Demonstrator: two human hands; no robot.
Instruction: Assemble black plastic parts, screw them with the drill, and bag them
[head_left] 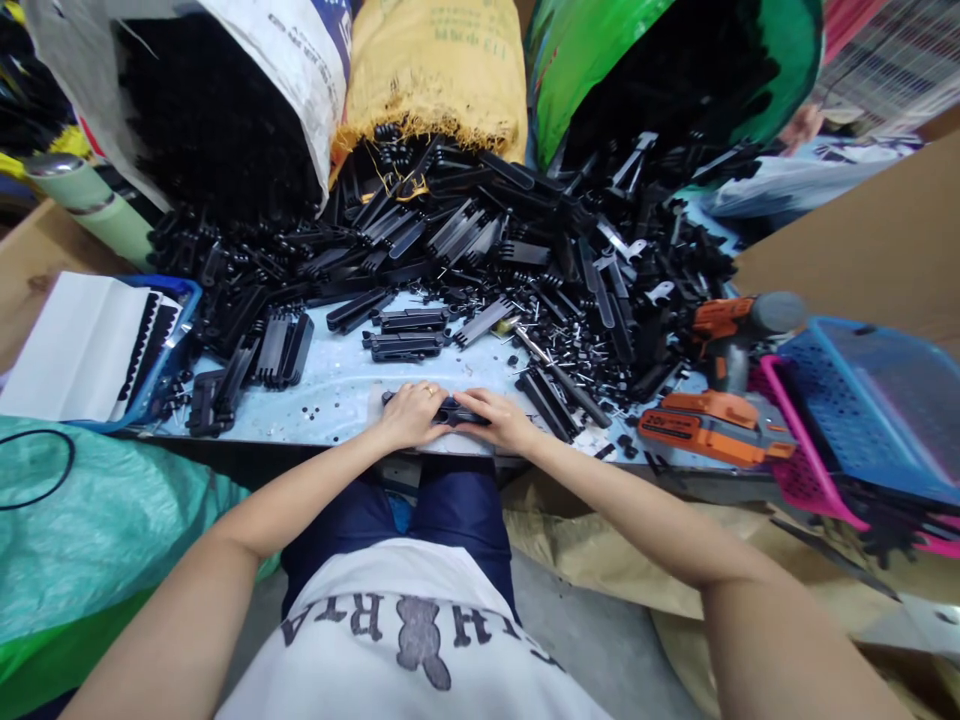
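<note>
At the table's front edge, my left hand (412, 412) is closed on the left part of a long black plastic piece (471, 414). My right hand (498, 418) grips the same piece from the right, its fingers close to those of the left. Much of the piece is hidden under both hands. Just beyond them, two black folded plastic assemblies (407, 346) lie side by side. A slotted black part (482, 321) rests to their right. Near my right hand are several long black strips (546, 402) and a hammer-like tool (562, 372) with a dark handle.
A heap of black parts (465, 235) spills from white (304, 60), yellow (442, 70) and green (592, 60) sacks. Small screws (570, 335) lie scattered at right, near an orange cordless drill (716, 395) and a blue basket (877, 400). A blue tray (169, 350) stands left.
</note>
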